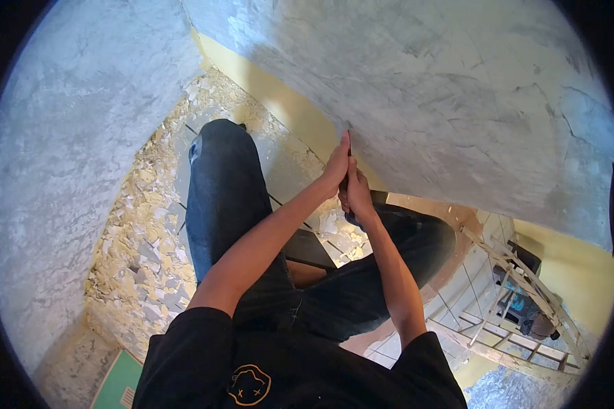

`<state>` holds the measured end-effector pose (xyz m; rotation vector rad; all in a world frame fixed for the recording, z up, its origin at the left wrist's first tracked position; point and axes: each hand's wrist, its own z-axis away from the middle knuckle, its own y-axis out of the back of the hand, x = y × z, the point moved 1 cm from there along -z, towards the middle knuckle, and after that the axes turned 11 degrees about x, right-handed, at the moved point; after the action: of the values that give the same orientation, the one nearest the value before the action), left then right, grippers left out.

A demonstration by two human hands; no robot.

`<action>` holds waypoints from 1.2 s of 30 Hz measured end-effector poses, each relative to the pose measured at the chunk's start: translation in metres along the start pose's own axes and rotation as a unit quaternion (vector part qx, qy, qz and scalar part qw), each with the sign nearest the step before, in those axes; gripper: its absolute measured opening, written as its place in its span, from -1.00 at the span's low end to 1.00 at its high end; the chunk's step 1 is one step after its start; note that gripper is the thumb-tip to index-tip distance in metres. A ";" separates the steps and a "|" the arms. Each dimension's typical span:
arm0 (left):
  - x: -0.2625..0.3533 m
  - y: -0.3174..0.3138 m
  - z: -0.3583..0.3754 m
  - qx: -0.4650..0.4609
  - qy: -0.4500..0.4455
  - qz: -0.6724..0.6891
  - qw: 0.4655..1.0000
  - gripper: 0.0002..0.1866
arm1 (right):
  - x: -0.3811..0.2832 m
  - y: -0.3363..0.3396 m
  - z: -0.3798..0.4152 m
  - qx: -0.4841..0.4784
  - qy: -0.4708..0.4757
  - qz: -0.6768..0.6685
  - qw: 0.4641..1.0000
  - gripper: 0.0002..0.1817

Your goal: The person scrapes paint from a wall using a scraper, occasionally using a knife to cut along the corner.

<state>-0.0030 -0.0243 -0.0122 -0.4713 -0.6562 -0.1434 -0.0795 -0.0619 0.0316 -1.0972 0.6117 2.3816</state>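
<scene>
My right hand [358,196] is closed around the dark handle of a scraper-like tool [349,144], whose thin edge meets the wall. Higher on the same tool, my left hand [335,168] presses in against it, its fingers partly hidden. Both hands are close together, near the lower border of the grey, rough-plastered wall [457,102]. Beneath that border runs a band of yellow paint [259,85]. Much of the tool is covered by my hands.
Yellow and grey paint flakes [147,252] litter the tiled floor along the left wall [82,136]. My bent knees [225,163] are spread below the hands. A wooden ladder [512,347] lies at right beside a dark heap [525,307]. A green panel [116,385] is at lower left.
</scene>
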 end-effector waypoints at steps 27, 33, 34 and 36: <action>0.010 0.012 -0.012 -0.005 0.035 0.081 0.996 -0.34 | -0.010 -0.018 -0.012 0.057 0.002 0.075 0.996 -0.37; 0.016 0.017 -0.001 -0.001 0.038 0.033 0.999 -0.33 | -0.001 -0.014 -0.010 0.006 0.015 0.035 0.999 -0.33; 0.012 0.012 0.002 -0.002 0.043 0.037 0.998 -0.33 | 0.000 -0.012 -0.006 0.008 0.024 0.035 0.999 -0.27; 0.012 0.001 0.013 0.002 0.031 0.045 0.999 -0.33 | -0.002 -0.005 0.000 0.017 0.013 0.034 0.999 -0.28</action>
<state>-0.0009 -0.0174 0.0036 -0.4892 -0.5738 -0.0716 -0.0757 -0.0583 0.0321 -1.1124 0.7062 2.4074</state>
